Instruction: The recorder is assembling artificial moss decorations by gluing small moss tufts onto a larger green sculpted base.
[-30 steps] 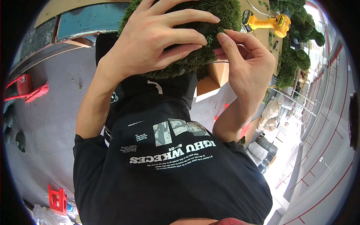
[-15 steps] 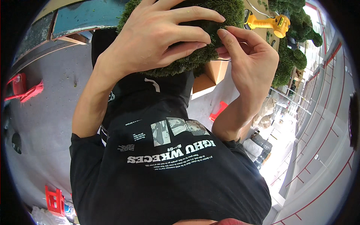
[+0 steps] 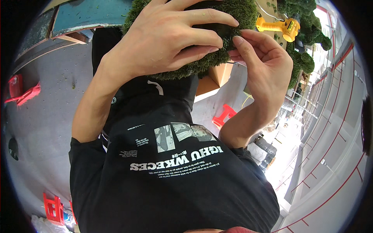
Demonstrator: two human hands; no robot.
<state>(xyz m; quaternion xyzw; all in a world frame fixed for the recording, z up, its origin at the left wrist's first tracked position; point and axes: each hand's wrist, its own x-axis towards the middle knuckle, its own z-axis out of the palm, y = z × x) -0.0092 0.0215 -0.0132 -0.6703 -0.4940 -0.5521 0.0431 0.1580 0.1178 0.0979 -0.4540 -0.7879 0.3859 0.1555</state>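
A rounded clump of green artificial grass (image 3: 186, 70) is at the top middle, in front of my body, its upper part out of the picture. Spread over its near side is my left hand (image 3: 165, 42), fingers apart and partly bent, the fingertips against the grass. At the clump's right edge, my right hand (image 3: 266, 58) has its thumb and forefinger pinched together close to the left fingertips. Whatever lies between that thumb and forefinger is too small or hidden to make out.
A yellow power drill (image 3: 280, 28) lies on the worktop to the right, near more green clumps (image 3: 307, 23). Below stands an open cardboard box (image 3: 220, 75). Red stools (image 3: 223, 115) and a red brush (image 3: 30, 95) are on the floor. At upper left is a blue-green tabletop (image 3: 91, 15).
Both hands and the clump have shifted slightly to the right in the picture. The right hand's pinch sits a little lower, and more of the red stool shows beside my right forearm.
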